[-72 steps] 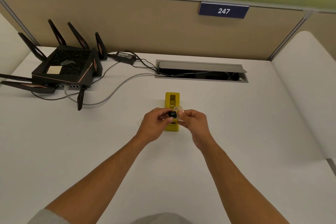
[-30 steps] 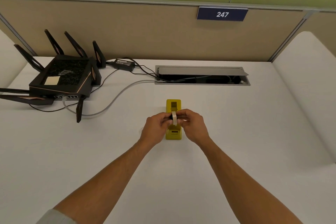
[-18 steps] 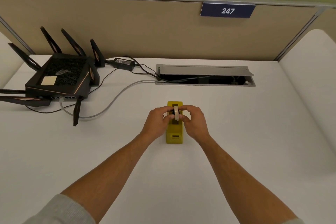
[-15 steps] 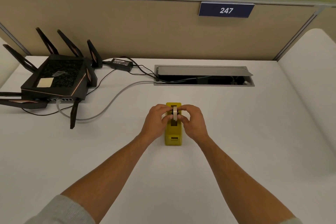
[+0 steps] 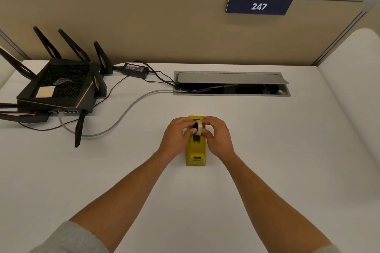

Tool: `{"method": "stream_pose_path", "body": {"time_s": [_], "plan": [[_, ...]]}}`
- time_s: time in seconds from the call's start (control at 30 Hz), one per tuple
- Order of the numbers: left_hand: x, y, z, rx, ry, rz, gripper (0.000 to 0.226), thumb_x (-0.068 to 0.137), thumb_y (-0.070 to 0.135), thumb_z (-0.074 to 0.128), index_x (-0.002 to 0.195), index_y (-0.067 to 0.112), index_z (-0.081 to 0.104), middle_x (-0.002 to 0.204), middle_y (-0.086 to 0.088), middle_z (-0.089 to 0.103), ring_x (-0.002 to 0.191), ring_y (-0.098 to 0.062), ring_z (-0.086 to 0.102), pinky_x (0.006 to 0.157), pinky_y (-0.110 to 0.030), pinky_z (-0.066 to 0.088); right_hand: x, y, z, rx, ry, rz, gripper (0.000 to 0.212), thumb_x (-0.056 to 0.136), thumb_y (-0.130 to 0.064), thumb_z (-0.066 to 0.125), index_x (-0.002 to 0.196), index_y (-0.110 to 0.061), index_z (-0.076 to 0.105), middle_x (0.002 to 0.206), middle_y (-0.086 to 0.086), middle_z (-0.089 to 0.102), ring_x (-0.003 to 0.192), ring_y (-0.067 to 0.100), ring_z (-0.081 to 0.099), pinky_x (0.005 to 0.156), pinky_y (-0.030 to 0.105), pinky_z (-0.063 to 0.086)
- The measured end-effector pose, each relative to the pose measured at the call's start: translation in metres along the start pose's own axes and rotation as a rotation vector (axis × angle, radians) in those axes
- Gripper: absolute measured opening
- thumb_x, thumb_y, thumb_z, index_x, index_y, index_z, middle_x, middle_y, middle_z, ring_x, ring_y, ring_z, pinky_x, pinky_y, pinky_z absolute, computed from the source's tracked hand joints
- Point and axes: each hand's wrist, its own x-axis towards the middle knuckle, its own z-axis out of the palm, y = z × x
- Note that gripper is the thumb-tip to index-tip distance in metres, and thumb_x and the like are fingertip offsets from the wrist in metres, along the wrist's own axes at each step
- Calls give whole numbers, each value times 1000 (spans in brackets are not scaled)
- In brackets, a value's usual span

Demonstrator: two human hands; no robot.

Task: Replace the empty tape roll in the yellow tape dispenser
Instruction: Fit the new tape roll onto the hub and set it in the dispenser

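The yellow tape dispenser stands on the white desk, its long axis pointing away from me. A pale tape roll on a black hub sits upright over the dispenser's slot near its far end. My left hand pinches the hub and roll from the left. My right hand pinches them from the right. Fingers hide the sides of the roll and the slot beneath it, so I cannot tell whether the hub rests in its cradle.
A black router with several antennas sits at the back left, with black and grey cables running to an open cable hatch in the desk. A beige partition stands behind; a white divider rises at the right.
Both hands brought the black hub and tape roll together, then moved them forward and down from above the dispenser's near end onto its slot.
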Motion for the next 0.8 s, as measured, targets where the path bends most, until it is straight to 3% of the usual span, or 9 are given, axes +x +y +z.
{"method": "stream_pose_path", "body": {"time_s": [0.17,0.4,0.8], "plan": [[1,-3,0,-4,1,2,28,88,24,64,115,19,67,122,1,64,117,-14,52,97,-22,36,2,0,1,-18,-12,-2,21,91,-16,63,112,-18,65,126,3,61,121,20,48,104,32,36],[1,-5,-4,-52,-12,13,28,87,24,66,115,17,67,120,-2,65,111,-18,57,97,-42,48,2,-1,1,-59,-15,-33,21,91,-17,63,112,-17,64,127,3,60,122,20,47,102,29,34],[0,-6,-7,34,-25,55,27,88,29,64,114,22,68,121,3,66,117,-15,51,104,-39,41,0,-1,0,-87,-23,-33,23,92,-20,60,115,-18,63,133,4,57,127,21,44,106,32,33]]}}
